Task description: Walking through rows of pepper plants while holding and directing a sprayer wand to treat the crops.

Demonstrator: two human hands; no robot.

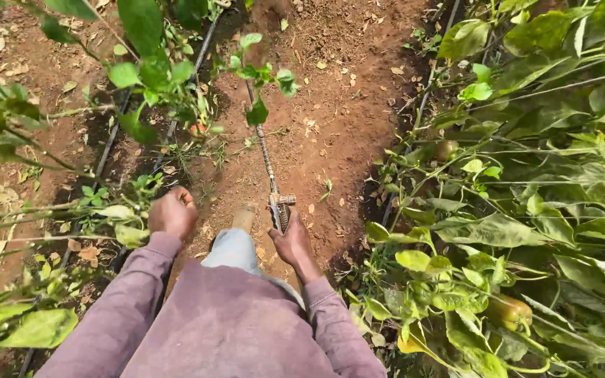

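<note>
Two hands are in view at the lower centre of the frame, both belonging to the person wearing the camera, whose mauve sleeves fill the bottom edge. The right hand (293, 241) is closed around the grip of a long metal tool (269, 164), with a ribbed or spiralled shaft that runs up the frame and meets the red soil path (344, 91) near the top centre; the low grip suits pushing the far end along the ground. The tool head is hidden behind leaves, so its kind cannot be told with certainty. The left hand (172, 212) is curled into a loose fist and holds nothing visible, hanging beside the foliage at left. A tan shoe (244, 217) and a light blue trouser leg (232, 250) stand between the hands. Black drip lines (106, 150) run along the left bed. Leafy pepper plants (526, 210) crowd the right side, one yellowing pepper (507, 309) at lower right.
</note>
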